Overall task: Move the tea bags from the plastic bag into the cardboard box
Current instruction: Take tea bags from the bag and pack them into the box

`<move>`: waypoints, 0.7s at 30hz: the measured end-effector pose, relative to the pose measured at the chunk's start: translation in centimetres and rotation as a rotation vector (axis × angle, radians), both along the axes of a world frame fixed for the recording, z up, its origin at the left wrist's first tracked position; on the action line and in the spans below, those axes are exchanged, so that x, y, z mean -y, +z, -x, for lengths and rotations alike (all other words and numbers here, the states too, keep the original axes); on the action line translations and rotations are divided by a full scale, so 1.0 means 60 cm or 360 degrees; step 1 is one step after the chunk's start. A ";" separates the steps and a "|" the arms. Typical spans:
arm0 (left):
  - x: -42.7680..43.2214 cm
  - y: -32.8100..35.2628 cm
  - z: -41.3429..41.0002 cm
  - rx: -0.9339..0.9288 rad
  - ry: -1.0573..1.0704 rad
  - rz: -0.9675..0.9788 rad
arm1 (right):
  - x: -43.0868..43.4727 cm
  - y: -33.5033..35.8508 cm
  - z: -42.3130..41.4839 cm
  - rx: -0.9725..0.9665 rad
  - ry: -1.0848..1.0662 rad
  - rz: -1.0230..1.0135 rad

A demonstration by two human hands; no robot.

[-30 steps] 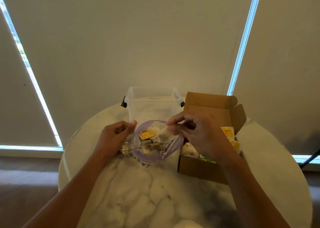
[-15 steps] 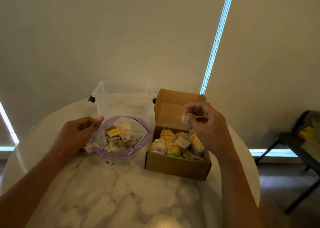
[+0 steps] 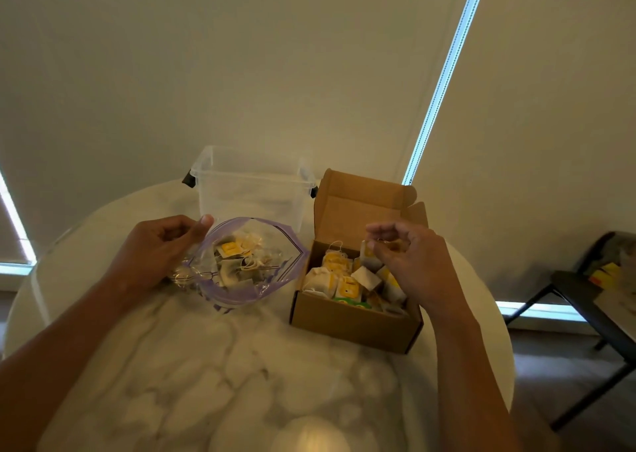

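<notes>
The left hand (image 3: 155, 248) grips the left rim of the plastic bag (image 3: 282, 262), thumb on top of the purple zip edge and the other fingers curled under it, holding the mouth wide open toward the camera. The bag lies on the round marble table (image 3: 206, 365), and a loose heap of tea bags (image 3: 237, 255) with yellow tags and pale strings sits inside it, just beside the left fingers. To the right of the bag, close but not touching it, stands the cardboard box (image 3: 354, 321) with its lid flap raised at the back. More white and yellow packets (image 3: 344, 281) fill the box in a jumble. The right hand (image 3: 413, 265) hovers over the right half of the box, well apart from the left hand, its fingers curled and the fingertips bunched together. Directly under those fingertips an upright tea bag (image 3: 370, 257) stands at the back of the box; I cannot tell whether the fingers pinch its top or string. A clear plastic tub (image 3: 251, 190) with dark side clips stands behind the bag, at the far edge of the table. A dark chair (image 3: 581, 293) is at the far right.
</notes>
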State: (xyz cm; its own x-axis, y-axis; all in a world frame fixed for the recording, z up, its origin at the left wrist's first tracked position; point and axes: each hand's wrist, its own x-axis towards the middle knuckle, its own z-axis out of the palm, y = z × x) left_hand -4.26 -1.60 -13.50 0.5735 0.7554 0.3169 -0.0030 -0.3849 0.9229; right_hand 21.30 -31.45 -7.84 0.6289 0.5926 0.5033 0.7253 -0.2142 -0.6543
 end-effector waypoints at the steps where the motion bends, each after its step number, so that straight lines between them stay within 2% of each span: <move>1: 0.002 0.000 0.000 0.0005 -0.0003 -0.0002 | 0.000 0.000 0.000 -0.0014 -0.0007 -0.0003; 5: 0.006 0.002 -0.002 -0.0021 0.0021 -0.0011 | 0.002 0.000 -0.001 0.0157 -0.0122 0.0049; 7: 0.008 0.004 -0.002 -0.0039 0.0023 -0.0019 | 0.003 0.004 0.004 0.0243 -0.0196 -0.0053; 9: 0.010 0.005 -0.001 -0.0041 0.0019 -0.0007 | 0.004 0.012 0.013 0.0246 -0.0203 -0.0208; 11: 0.011 0.006 -0.001 -0.0035 0.0022 0.0000 | 0.007 0.019 0.024 0.0180 -0.0123 -0.0221; 14: 0.010 0.006 -0.001 -0.0057 0.0025 -0.0024 | 0.020 0.021 0.037 0.0008 0.0157 0.0182; 16: 0.009 0.006 -0.002 -0.0063 0.0033 -0.0031 | 0.028 0.020 0.041 0.0027 0.0262 0.0430; 21: 0.006 0.003 -0.002 -0.0041 0.0014 -0.0056 | 0.041 0.020 0.035 0.0169 0.0237 0.0654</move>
State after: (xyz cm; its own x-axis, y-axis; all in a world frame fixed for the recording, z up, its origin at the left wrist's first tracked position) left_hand -4.15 -1.97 -13.30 0.5750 0.7492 0.3287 0.0243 -0.4173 0.9085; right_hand 19.18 -33.89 -6.64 0.4795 0.8369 0.2641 0.8262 -0.3292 -0.4571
